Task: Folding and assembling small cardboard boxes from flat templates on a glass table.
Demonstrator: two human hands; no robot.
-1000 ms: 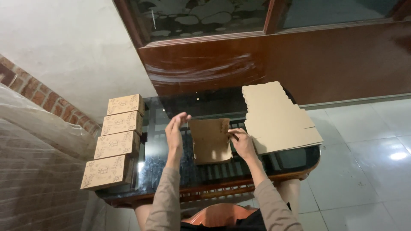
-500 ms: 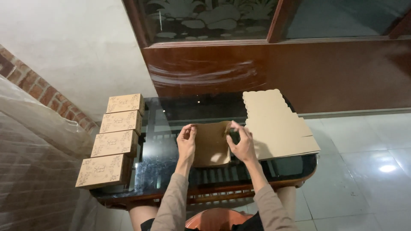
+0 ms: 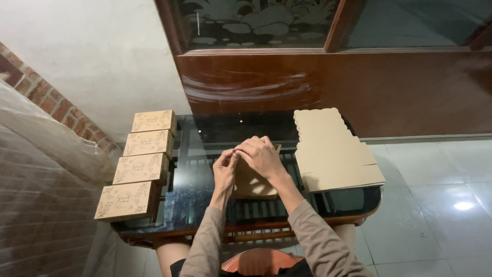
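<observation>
Brickwork (image 3: 31, 107) and a sheet of clear plastic (image 3: 36, 154) fill the far left, beside a white wall. Next comes a glass-topped table (image 3: 205, 134) on a wooden frame, and along its left edge stand four closed brown cardboard boxes (image 3: 139, 163) in a row running away from the person, each printed with a pale floral pattern (all lids are shut, so whatever may be inside is hidden).

At the middle of the table the left hand (image 3: 224, 172) and the right hand (image 3: 260, 155) meet over a partly folded brown cardboard box (image 3: 252, 183), which stands on the glass just in front of the person. Both hands press their fingertips together on the box's upper edge, pinching the cardboard there; the right hand lies over the top and covers much of it. The inside of this box cannot be seen.

To the right, close beside the hands but apart from them, lies a stack of flat unfolded box blanks (image 3: 332, 154) with a scalloped far edge, reaching the table's right rim. Behind the table stands a dark wooden door (image 3: 328, 82) with frosted glass panels, and pale floor tiles (image 3: 441, 205) lie to the right.
</observation>
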